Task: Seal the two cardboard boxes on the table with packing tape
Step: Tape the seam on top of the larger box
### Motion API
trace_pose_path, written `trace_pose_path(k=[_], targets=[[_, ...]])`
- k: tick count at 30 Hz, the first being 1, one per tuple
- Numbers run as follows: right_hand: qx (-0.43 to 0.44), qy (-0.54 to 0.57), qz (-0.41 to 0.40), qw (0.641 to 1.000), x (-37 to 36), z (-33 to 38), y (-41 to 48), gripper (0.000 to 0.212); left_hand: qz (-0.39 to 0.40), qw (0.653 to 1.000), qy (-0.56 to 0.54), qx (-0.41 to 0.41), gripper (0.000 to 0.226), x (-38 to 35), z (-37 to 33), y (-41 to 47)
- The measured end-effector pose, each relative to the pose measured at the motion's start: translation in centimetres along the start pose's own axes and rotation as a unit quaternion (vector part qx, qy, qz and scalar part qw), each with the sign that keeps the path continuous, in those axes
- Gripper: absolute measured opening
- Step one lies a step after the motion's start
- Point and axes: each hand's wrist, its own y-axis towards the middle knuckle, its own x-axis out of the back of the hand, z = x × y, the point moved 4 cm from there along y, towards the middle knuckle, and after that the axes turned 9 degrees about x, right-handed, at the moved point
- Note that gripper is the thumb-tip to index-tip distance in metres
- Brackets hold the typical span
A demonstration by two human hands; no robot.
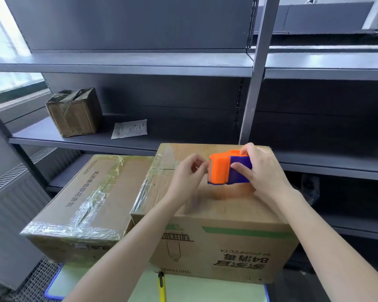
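Note:
Two cardboard boxes stand side by side on the table. The right box (216,214) is taller, with printed text on its front. The left box (90,192) is lower and carries crinkled clear tape over its top. An orange and purple tape dispenser (227,168) is held just above the right box's top. My right hand (262,173) grips the dispenser's purple body from the right. My left hand (188,173) is at the dispenser's orange front edge, thumb and fingers pinched together there; whether tape is between them I cannot make out.
A yellow utility knife (162,288) lies on the green table mat (96,280) in front of the boxes. Grey metal shelving (183,62) rises behind, holding a small taped box (74,112) and a paper slip (129,128). A radiator (13,192) stands at left.

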Motion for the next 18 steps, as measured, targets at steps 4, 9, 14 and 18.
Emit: trace_pose_path(k=[4,9,14,18], targets=[[0.06,-0.021,0.069,0.996,0.0,2.4,2.6,0.112,-0.007,1.0,0.008,-0.019,0.026,4.1,-0.8,2.0],[0.079,-0.12,0.09,0.985,-3.0,5.4,5.6,0.067,-0.028,0.999,0.011,0.022,0.029,8.0,0.7,3.4],[0.05,-0.173,0.072,0.981,-6.0,6.8,7.5,0.081,-0.06,0.996,-0.012,0.06,0.041,10.0,2.5,3.8],[0.066,-0.134,0.057,0.987,-7.8,7.7,7.8,0.068,-0.038,0.99,-0.05,0.124,0.042,11.5,4.0,4.2]])
